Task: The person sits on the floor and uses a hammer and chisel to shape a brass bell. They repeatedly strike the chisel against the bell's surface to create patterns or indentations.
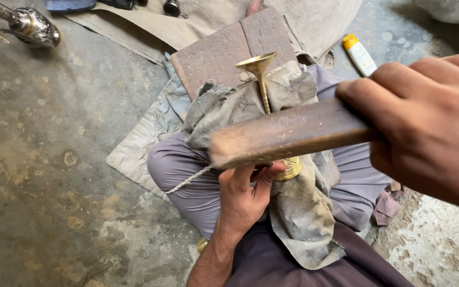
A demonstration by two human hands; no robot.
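The brass stem piece (264, 87) is lying across a grimy cloth (293, 202) on the person's lap, already shining at its flared top. The left hand (245, 194) is clasping its base while the right hand (426, 127) is gripping a wooden stick (288, 133) across it; the lower part is hidden, so the remaining work cannot be judged.

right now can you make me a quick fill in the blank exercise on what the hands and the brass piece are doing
1. The right hand grips a flat ____ stick.
2. The left hand holds the brass piece near its ____ end.
3. The brass piece lies on a grey ____ over the lap.
4. A white bottle on the floor has a ____ cap.

Missing words: wooden; lower; cloth; yellow
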